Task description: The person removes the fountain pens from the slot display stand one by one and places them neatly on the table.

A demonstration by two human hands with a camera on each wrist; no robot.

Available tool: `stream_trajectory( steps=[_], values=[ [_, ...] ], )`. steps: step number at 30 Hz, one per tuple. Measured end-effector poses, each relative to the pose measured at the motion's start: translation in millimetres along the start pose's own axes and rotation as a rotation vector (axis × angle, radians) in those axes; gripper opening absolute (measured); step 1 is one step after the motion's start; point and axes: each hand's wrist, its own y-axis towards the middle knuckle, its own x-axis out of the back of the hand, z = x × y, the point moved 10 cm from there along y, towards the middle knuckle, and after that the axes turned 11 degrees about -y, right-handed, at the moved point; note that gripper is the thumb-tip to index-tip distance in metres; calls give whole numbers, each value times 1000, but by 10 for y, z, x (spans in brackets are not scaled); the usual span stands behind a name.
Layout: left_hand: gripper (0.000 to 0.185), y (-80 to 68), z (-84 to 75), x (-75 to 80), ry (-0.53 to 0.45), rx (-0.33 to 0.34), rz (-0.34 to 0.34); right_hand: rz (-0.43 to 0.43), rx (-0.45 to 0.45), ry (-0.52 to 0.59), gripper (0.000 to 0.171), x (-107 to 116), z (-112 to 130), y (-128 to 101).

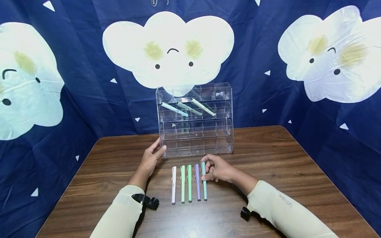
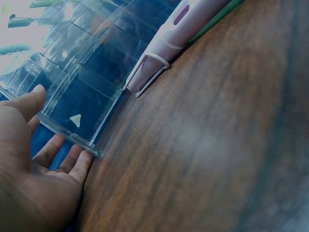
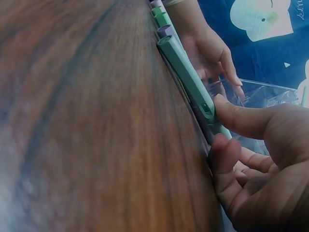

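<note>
The rack (image 1: 194,120) stands at the back middle of the worktop (image 1: 282,158), walling off the way to the curtain (image 1: 89,99) behind it. Just before the rack lie five pens (image 1: 189,182) side by side, with only thin gaps between them. The left hand (image 1: 152,156) rests against the rack's left corner; the right hand (image 1: 218,168) touches the rightmost pen. Bare wood lies wide open to the left, right and near edge
</note>
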Motion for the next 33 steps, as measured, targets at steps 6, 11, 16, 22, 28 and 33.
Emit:
stream_trajectory(
  steps=[6, 11, 16, 22, 28, 33],
  values=[
    [67, -4, -8, -3, -10, -3, 2, 6, -27, 27, 73, -16, -50, 19],
    [67, 4, 16, 25, -6, 6, -10, 13, -18, 13, 72, -46, -61, 40],
    [68, 4, 11, 11, -10, 1, -1, 11, -27, 20, 71, -51, -75, 38],
    [68, 8, 10, 2, -14, 1, -1, 13, -29, 34, 72, -43, -72, 28],
    [68, 7, 3, 3, -7, -2, -5, 14, -33, 52, 74, -37, -68, 16],
    [68, 6, 7, 10, 4, 1, -13, 16, -32, 56, 74, -32, -77, 18]
  ],
)
